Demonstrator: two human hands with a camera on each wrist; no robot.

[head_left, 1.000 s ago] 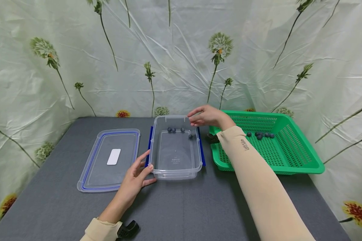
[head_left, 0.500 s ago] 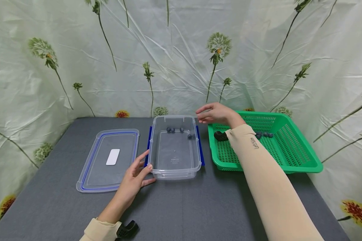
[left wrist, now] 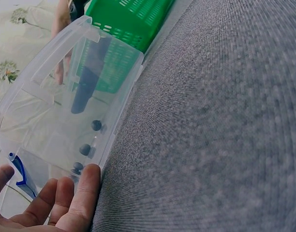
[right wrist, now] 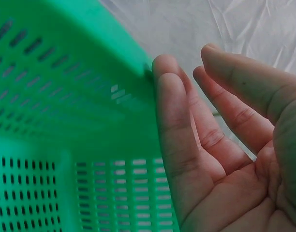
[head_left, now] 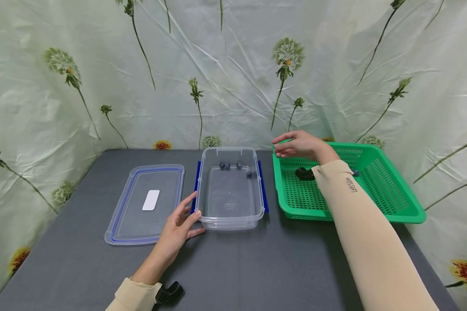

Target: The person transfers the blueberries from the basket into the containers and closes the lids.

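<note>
Berries: four berries (head_left: 239, 165) are lying inside the box (head_left: 230, 220), towards its far end; another berry (head_left: 356, 173) is showing well to the box's right, in the basket (head_left: 303, 210), beside the sleeve (head_left: 336, 175).
Berry feel: probably light, thin-skinned and prone to rolling or bruising; gentle fingertip pinching around the middle should be suiting them.
Box feel: likely light, stiff and slick; the rim or side walls should be offering better hold than the hinged blue flaps (head_left: 263, 190).
Left hand: the left hand (head_left: 175, 231) is bracing the box's near left corner, fingers spreading relaxed along it, not clenching.
Right hand: the right hand (head_left: 301, 144) is hovering right of the box by the basket's far left corner, fingers loosely bending, holding nothing.
Lid: the lid (head_left: 140, 222) is lying flat, left of the box.
</note>
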